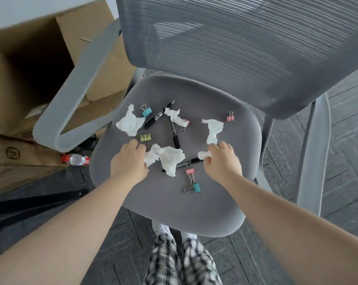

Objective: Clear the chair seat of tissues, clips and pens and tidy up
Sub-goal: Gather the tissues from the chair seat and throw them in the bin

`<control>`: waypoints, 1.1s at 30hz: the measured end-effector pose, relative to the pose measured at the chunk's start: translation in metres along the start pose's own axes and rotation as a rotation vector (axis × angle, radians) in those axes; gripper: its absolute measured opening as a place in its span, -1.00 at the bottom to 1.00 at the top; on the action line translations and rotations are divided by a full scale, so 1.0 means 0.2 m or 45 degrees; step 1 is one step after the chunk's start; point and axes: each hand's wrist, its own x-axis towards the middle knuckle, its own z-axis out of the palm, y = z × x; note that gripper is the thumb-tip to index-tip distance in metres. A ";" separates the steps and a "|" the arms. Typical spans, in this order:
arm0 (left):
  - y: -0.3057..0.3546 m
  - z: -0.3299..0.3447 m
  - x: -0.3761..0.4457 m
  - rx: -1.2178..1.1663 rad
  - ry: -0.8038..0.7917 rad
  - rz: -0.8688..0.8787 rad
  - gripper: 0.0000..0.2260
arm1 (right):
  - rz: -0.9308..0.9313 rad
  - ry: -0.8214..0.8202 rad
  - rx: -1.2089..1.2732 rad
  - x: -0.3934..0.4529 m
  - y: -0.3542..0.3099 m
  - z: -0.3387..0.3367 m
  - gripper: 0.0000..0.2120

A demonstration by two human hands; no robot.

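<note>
The grey chair seat (pixel 157 194) carries several crumpled white tissues, three black pens and several binder clips. My left hand (pixel 128 161) grips the edge of a tissue (pixel 172 159) lying over a pen (pixel 189 163). My right hand (pixel 222 159) pinches a small tissue wad (pixel 203 155) beside the low end of another tissue (pixel 213 129). More tissues lie at the left (pixel 130 123) and centre (pixel 175 116). Two pens (pixel 158 115) (pixel 175 134) cross near the middle. Clips: teal (pixel 146 112), green (pixel 145 138), pink (pixel 230 117), pink (pixel 190 172) and teal (pixel 196 187).
Open cardboard boxes (pixel 30 64) stand to the left behind the grey armrest (pixel 75 95). A plastic bottle with a red cap (pixel 75 159) lies on the floor by the seat's left edge. The mesh backrest (pixel 235 48) rises behind. My checked trousers (pixel 182 262) are below the seat front.
</note>
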 end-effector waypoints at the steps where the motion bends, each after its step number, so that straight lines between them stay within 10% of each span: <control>1: 0.00 0.00 0.01 -0.027 0.081 0.075 -0.80 | 0.029 0.046 0.031 0.03 -0.01 -0.02 -0.78; 8: 0.18 -0.05 0.10 -0.355 -0.173 0.039 -0.86 | 0.273 0.177 0.231 0.23 -0.04 -0.08 -0.66; 15: 0.22 0.09 0.17 -0.263 -0.287 0.089 -0.32 | 0.357 0.030 0.235 0.36 -0.05 -0.02 -0.72; 19: 0.19 0.16 0.22 -0.036 -0.304 0.221 -0.72 | 0.344 0.080 0.285 0.40 -0.06 0.03 -0.70; 33: 0.03 -0.13 0.30 -0.700 0.327 -0.224 -0.65 | 0.191 0.178 0.646 0.43 -0.32 -0.08 -0.83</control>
